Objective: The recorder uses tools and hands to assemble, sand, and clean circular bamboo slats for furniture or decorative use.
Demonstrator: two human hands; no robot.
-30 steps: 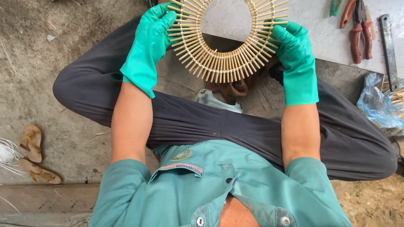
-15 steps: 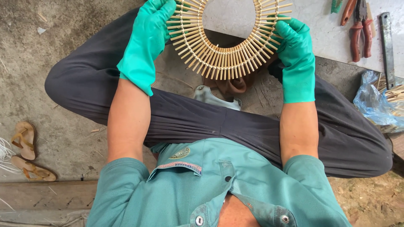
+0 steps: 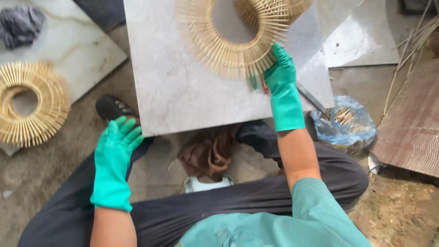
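Note:
A ring of bamboo sticks (image 3: 231, 43) lies on the pale marble slab (image 3: 183, 91) in front of me. My right hand (image 3: 280, 73), in a green rubber glove, rests on the ring's lower right edge, fingers on the sticks. My left hand (image 3: 116, 146), also gloved, hovers free over my left knee below the slab's near corner, fingers spread and holding nothing. Part of another stick ring (image 3: 292, 7) shows just behind the first one.
A finished stick ring (image 3: 29, 103) lies on a second slab (image 3: 77, 50) at the left, with a grey cloth (image 3: 20, 25) beyond. A blue plastic bag of sticks (image 3: 345, 121) sits right, next to a brown board (image 3: 411, 128). A brown rag (image 3: 208, 153) lies under the slab.
Both hands held the ring up before. Now it lies on the slab, my left hand has let go and dropped toward my knee, and my view has swung forward.

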